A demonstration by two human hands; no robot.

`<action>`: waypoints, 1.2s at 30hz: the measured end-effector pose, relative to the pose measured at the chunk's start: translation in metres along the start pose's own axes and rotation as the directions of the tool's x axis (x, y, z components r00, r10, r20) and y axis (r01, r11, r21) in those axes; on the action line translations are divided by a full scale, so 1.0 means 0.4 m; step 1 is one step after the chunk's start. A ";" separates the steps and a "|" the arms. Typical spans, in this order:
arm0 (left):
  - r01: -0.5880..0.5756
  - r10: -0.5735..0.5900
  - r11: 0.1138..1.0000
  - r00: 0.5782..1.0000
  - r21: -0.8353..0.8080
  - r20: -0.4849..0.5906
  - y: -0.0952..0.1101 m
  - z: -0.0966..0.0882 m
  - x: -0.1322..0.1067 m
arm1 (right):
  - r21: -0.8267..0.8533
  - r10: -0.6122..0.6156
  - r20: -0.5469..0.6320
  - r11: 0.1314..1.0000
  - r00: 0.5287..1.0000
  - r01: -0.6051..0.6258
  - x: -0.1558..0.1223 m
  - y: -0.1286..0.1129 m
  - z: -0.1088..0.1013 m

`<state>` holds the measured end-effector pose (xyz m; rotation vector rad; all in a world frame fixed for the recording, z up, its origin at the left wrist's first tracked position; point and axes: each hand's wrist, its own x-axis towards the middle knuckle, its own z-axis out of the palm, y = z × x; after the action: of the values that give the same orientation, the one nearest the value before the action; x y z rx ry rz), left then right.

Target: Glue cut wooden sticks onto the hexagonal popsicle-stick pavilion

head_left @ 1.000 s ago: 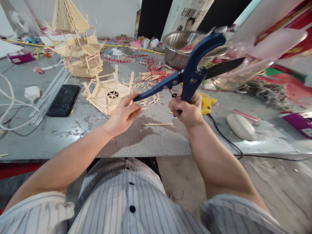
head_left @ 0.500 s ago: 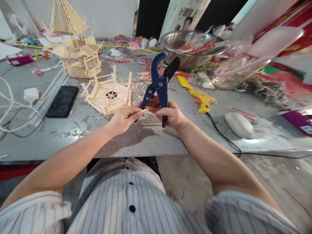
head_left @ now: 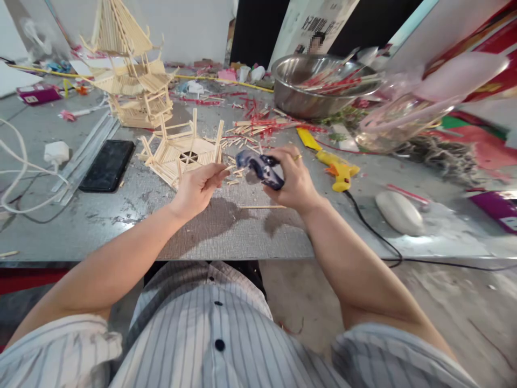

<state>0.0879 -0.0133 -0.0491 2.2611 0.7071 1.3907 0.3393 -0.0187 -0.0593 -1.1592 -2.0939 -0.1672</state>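
My right hand (head_left: pixel 294 178) is closed round the handles of a blue cutter (head_left: pixel 260 166), whose jaws point left and are smeared by motion. To its left, my left hand (head_left: pixel 200 188) pinches a thin wooden stick (head_left: pixel 229 168) between thumb and fingers; only its tip shows. The cutter's jaws are apart from this stick. A longer wooden stick (head_left: pixel 262 207) lies on the table below the cutter. Just behind my left hand sits a six-sided stick frame (head_left: pixel 161 161) with short upright posts. Cut stick pieces (head_left: pixel 238 141) are scattered behind the cutter.
A stick pagoda model (head_left: pixel 139 89) stands at the back left, with a black phone (head_left: pixel 107 166) in front of it. To the right are a yellow glue gun (head_left: pixel 341 171) with its cord, a white mouse-shaped object (head_left: pixel 399 210) and a steel bowl (head_left: pixel 299 99).
The cutter has swung from upright to lying leftward in my right hand and come down. My left hand has drawn slightly left, apart from the cutter, with the thin stick.
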 end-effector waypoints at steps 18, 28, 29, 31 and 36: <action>-0.125 0.120 0.990 0.990 0.065 0.078 -0.005 -0.002 -0.004 | -0.177 -0.080 0.028 0.981 0.996 0.084 -0.002 -0.012 0.027; -0.036 0.036 0.999 0.994 -0.001 0.106 -0.005 0.001 -0.009 | -0.174 0.006 0.049 0.985 0.999 0.002 -0.005 -0.014 0.031; -0.026 0.026 1.000 0.994 -0.006 0.109 -0.006 0.001 -0.010 | -0.175 0.014 0.049 0.985 0.999 -0.005 -0.005 -0.015 0.031; -0.008 0.009 1.000 0.994 -0.015 0.113 -0.009 0.002 -0.010 | -0.176 0.022 0.048 0.984 0.999 -0.013 -0.004 -0.017 0.031; 0.025 -0.024 1.000 0.992 -0.011 0.126 -0.003 -0.001 -0.007 | -0.193 0.056 0.059 0.980 0.997 -0.044 -0.003 -0.022 0.028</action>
<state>0.0863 -0.0140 -0.0517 2.2989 0.6802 1.2249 0.3267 -0.0199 -0.0663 -1.3459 -2.1384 -0.3178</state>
